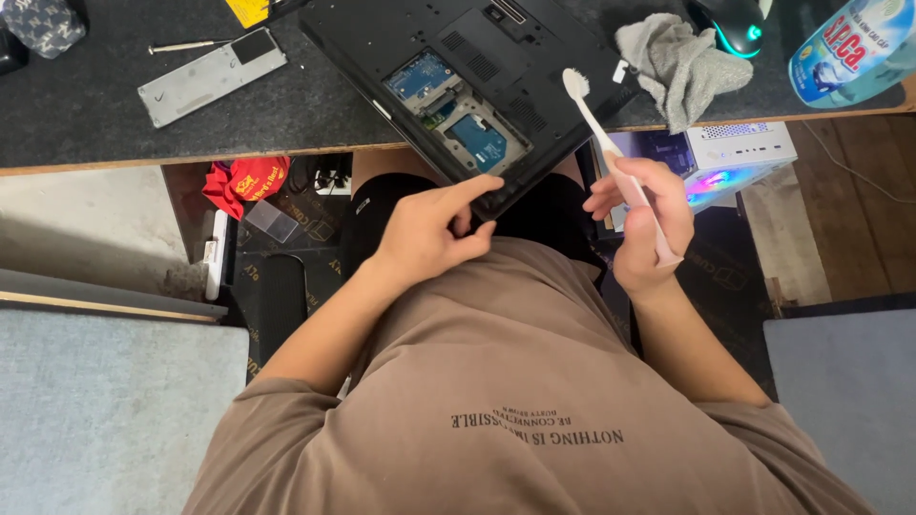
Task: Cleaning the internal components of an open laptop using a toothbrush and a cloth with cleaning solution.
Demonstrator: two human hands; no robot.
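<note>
An upturned black laptop (pixel 468 86) is seen at 12 o'clock, lying across the near edge of a dark desk mat (pixel 95 114) and overhanging the lap. Its service cover is off, and blue circuit boards are exposed in the open bay.

The left hand (pixel 434 234) is placed at the laptop's near corner, at about 10 o'clock from the frame's centre. Its index finger is extended onto the case edge; the remaining fingers are curled against the underside, so the corner is pinched rather than fully clasped.

The right hand (pixel 644 224) is held at 2 o'clock, just off the desk edge. Its fingers are closed around the handle of a white toothbrush (pixel 611 153), whose bristled head is raised over the laptop's right side; contact with the case cannot be determined.

A grey metal cover plate (pixel 210 76) and a small screwdriver (pixel 186 45) are noted at 10 o'clock on the mat. A crumpled grey cloth (pixel 682 67) lies at 1 o'clock, with a computer mouse (pixel 735 24) and a plastic bottle (pixel 849 48) beyond it.
</note>
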